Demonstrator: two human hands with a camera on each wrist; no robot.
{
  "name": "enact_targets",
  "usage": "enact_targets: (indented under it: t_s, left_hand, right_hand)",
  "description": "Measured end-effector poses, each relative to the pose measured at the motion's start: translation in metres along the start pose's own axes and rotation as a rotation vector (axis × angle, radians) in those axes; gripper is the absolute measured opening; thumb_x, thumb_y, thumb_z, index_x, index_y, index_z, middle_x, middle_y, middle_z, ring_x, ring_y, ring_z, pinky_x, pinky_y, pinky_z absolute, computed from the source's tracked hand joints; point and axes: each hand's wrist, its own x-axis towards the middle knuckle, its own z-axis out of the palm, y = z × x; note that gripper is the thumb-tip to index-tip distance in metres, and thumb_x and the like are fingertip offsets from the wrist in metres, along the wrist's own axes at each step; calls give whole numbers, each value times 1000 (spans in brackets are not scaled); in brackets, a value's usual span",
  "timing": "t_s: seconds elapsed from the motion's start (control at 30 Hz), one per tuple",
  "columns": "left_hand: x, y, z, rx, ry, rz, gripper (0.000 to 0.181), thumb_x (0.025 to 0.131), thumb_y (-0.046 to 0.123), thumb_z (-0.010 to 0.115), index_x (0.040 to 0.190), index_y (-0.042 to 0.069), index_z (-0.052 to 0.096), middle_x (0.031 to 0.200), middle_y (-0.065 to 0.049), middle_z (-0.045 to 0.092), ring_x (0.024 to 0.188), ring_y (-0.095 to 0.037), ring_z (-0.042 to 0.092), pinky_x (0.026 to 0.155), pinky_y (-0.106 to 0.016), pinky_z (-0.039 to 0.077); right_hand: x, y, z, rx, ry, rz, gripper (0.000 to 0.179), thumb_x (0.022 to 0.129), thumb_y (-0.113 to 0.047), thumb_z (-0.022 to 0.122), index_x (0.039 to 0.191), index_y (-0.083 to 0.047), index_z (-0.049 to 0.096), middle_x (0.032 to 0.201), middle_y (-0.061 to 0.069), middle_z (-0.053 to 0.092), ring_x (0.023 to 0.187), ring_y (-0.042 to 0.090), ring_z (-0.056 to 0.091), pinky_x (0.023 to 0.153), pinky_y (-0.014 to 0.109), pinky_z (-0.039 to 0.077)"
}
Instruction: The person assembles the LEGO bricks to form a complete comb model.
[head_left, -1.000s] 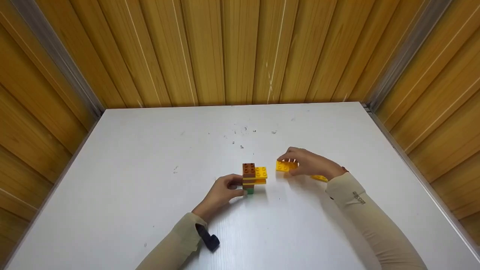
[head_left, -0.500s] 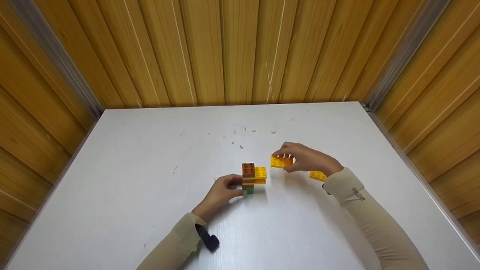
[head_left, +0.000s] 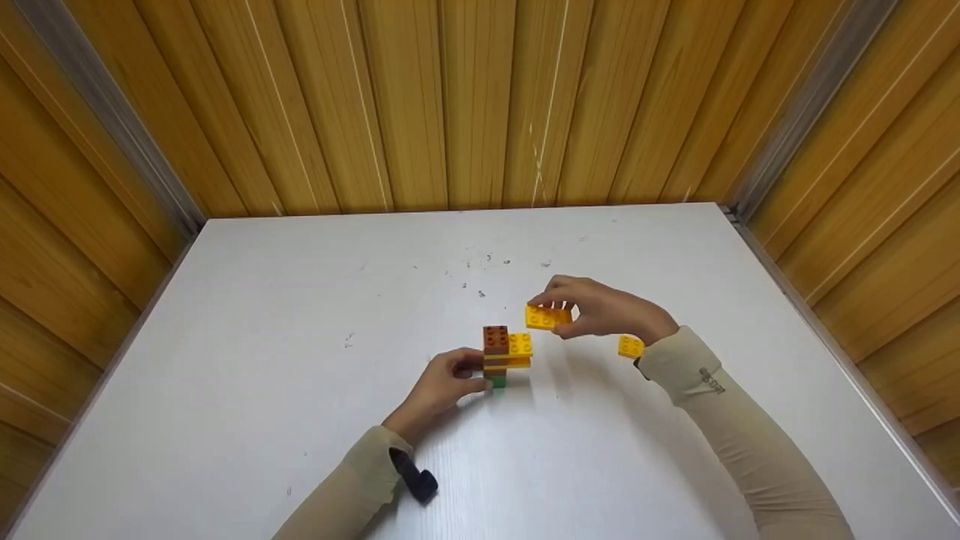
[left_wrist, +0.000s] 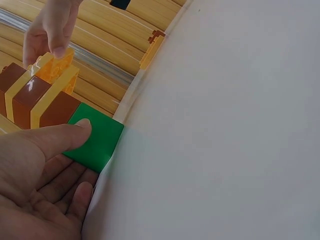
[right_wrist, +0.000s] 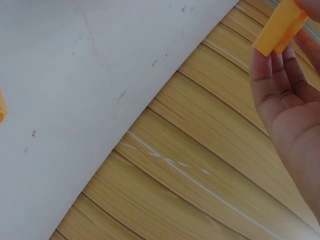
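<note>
A small tower of building bricks [head_left: 496, 340] stands on the table, with a green brick [left_wrist: 97, 137] at its foot and brown bricks [left_wrist: 60, 108] alternating with thin yellow plates that jut out to the right. Around its lower part my left hand [head_left: 442, 386] has its grip, the thumb on the green brick. My right hand [head_left: 600, 307] pinches a flat yellow brick [head_left: 546, 317] between thumb and fingers, above the table and a little behind and right of the tower. The right wrist view shows this yellow brick [right_wrist: 280, 27] from below, held at the fingertips.
Another yellow brick [head_left: 630, 346] lies on the white table [head_left: 300, 322], partly behind the right sleeve [head_left: 690, 367]. Wood-patterned panels [head_left: 480, 105] rise behind the table and on both sides. A black strap [head_left: 414, 476] sticks out from the left sleeve.
My right hand has lifted the flat yellow brick and moved left with it, closer to the tower. The other yellow brick shows more now. The left hand and tower have stayed put.
</note>
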Motion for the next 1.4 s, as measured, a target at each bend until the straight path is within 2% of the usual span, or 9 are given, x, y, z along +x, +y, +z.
enact_targets:
  t_s: [0.33,0.47,0.5,0.6,0.7,0.8,1.03,1.4]
  left_hand:
    - [0,2,1,-4,-9,4,42,83,12,74,122,9,63,119,-8,66,106,-22,62,97,-38,49]
    - [-10,21,-1,-4,-19,1,39,84,7,72,122,5,62,118,-11,66,107,-26,62,97,-39,49]
    - [-10,21,-1,-1,-19,-1,39,84,8,72,122,6,62,118,-11,66,107,-25,62,97,-38,49]
    - [-9,18,-1,1,-18,2,38,84,11,73,121,8,63,117,-8,66,106,-21,62,98,-37,49]
    - [-1,2,0,-6,-15,6,40,83,15,75,121,11,63,117,-5,67,105,-18,62,97,-35,49]
    - [-1,2,0,-13,-18,19,40,82,14,75,120,9,63,117,-7,67,106,-18,62,97,-35,48]
    - [0,1,0,-21,-24,34,39,83,13,75,120,8,63,116,-8,67,105,-19,63,96,-34,50]
    - [-1,4,1,-13,-10,0,40,83,15,75,120,11,64,117,-6,66,107,-20,61,100,-38,47]
  right_hand:
    - [6,-9,-5,-4,12,-45,46,84,-10,71,128,-13,61,109,3,59,102,22,58,88,40,53]
    - [8,-14,-6,2,3,-63,46,84,-10,71,129,-14,61,110,2,58,103,20,58,86,37,53]
    - [8,-15,-6,4,-1,-67,46,84,-11,71,129,-15,61,110,1,58,103,20,58,85,36,53]
    - [10,-19,-7,13,-8,-103,44,85,-10,69,128,-14,61,109,2,59,101,19,58,85,37,53]
    - [12,-22,-6,15,-6,-156,44,84,-9,67,127,-12,62,109,4,59,100,19,58,86,36,54]
    - [14,-24,-5,7,-2,-198,44,83,-8,66,127,-10,62,108,5,59,99,19,58,86,33,54]
    - [18,-33,-4,-1,-27,-204,44,83,-7,65,127,-11,63,109,5,59,100,20,59,85,34,54]
    - [24,-41,-2,-14,-89,-178,45,84,-8,67,129,-11,62,111,7,59,101,21,58,85,32,55]
